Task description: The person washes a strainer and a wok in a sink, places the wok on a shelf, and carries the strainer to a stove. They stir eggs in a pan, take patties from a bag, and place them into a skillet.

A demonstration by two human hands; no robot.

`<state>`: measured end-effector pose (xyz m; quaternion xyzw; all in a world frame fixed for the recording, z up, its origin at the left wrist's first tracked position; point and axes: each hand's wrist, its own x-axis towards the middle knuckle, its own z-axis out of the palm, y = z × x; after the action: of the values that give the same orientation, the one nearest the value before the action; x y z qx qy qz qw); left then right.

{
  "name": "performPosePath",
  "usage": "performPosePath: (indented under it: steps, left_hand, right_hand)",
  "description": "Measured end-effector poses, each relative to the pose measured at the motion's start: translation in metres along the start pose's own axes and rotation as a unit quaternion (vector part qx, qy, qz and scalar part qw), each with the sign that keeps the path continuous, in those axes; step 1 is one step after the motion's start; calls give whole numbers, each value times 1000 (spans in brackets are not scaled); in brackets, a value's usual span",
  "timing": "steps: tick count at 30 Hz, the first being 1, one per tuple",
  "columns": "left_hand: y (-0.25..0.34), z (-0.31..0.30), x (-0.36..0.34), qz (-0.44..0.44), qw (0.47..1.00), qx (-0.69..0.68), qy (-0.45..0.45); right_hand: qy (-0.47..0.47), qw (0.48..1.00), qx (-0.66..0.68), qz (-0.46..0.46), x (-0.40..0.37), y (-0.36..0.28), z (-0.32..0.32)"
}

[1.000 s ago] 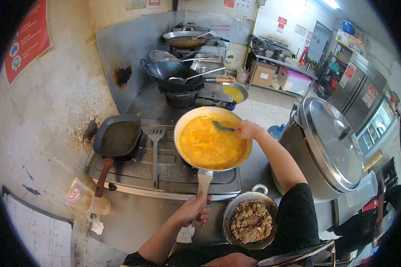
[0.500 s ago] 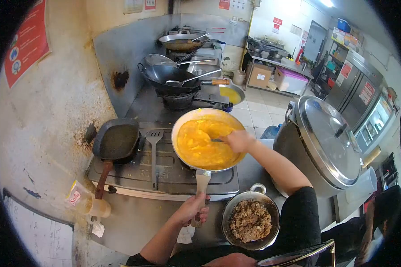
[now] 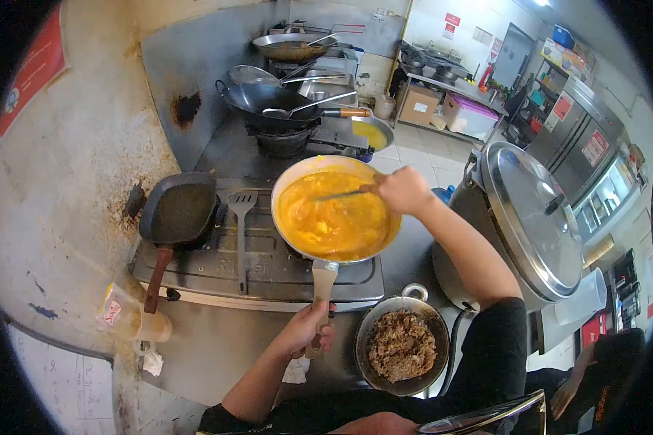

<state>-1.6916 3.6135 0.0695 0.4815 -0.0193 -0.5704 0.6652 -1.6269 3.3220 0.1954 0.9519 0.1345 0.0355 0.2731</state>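
A light-coloured frying pan (image 3: 287, 174) holds a yellow-orange egg-like mixture (image 3: 334, 217) over the stove. My left hand (image 3: 308, 328) is closed round the pan's handle. My right hand (image 3: 405, 191) grips a utensil (image 3: 347, 193) whose thin end dips into the mixture. A grey slotted spatula (image 3: 241, 239) lies on the stove left of the pan. At the lower right of the stove, a metal pan (image 3: 364, 357) contains a brown minced mixture (image 3: 403, 346).
A dark square pan (image 3: 178, 210) sits at the left. Behind are woks (image 3: 257, 101) on burners. A large lidded pot (image 3: 471, 246) stands at the right. A plastic jug (image 3: 134, 317) is by the left wall. Part of another person (image 3: 580, 384) shows at the lower right.
My right hand has moved up and slightly right, showing more of the utensil. The mixture has swirled. My left hand still holds the handle. The whole view has shifted slightly.
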Motion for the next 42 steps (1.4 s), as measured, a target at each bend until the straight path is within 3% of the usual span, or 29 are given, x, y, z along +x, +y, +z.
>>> performPosePath:
  steps: [2, 4, 9, 11, 15, 18, 20, 23, 30, 32, 33, 35, 36, 38, 39, 41, 42]
  left_hand:
    - [0, -2, 1, 10, 1000, 19, -6]
    - [1, 0, 0, 8, 1000, 8, -7]
    - [0, 5, -3, 5, 1000, -8, 15]
    - [-7, 3, -1, 32, 998, -50, 16]
    - [-12, 4, 2, 36, 997, -59, 33]
    - [-9, 11, -1, 57, 994, -65, 73]
    - [-10, 9, 1, 56, 993, -75, 71]
    - [-12, 3, 6, 65, 993, -76, 57]
    - [-6, 4, 3, 95, 995, -6, 23]
    - [0, 4, -1, 88, 996, 13, 23]
    - [1, 5, -4, 74, 997, 31, 23]
    - [-6, -1, 4, 74, 997, 25, 15]
    - [-6, -3, 6, 71, 997, 22, 9]
    - [-7, -4, 2, 80, 997, 15, -2]
    - [-7, -3, -1, 83, 996, 6, -15]
    - [-10, 3, -17, 90, 996, 0, 5]
    - [-14, 7, -24, 92, 996, -8, 21]
  right_hand:
    - [22, 1000, -8, 15, 13, 17, 18]
    - [-48, 993, -23, 108, 26, 33, 42]
    - [-12, 992, 27, 123, 0, 55, 74]
    - [-145, 977, 83, 129, -16, 51, 75]
    - [-174, 961, 178, 122, -46, 40, 48]
    - [-237, 950, 195, 53, -50, 32, 32]
    - [-282, 909, 289, 101, -54, 24, 12]
    - [-364, 864, 306, 166, -50, 7, -9]
    - [-340, 860, 322, 201, -49, -19, -12]
    - [-364, 810, 445, 117, -41, -23, 22]
    - [-363, 812, 443, 117, -38, -36, 2]
    - [-321, 867, 360, 120, -28, -67, -33]
    - [-317, 870, 358, 119, -30, -73, -22]
    - [-74, 957, 277, 43, -32, -88, 12]
    - [-68, 958, 276, 40, -40, -96, -2]
    - [-44, 962, 221, 156, -62, -106, -30]
    - [-40, 963, 217, 153, -73, -109, -32]
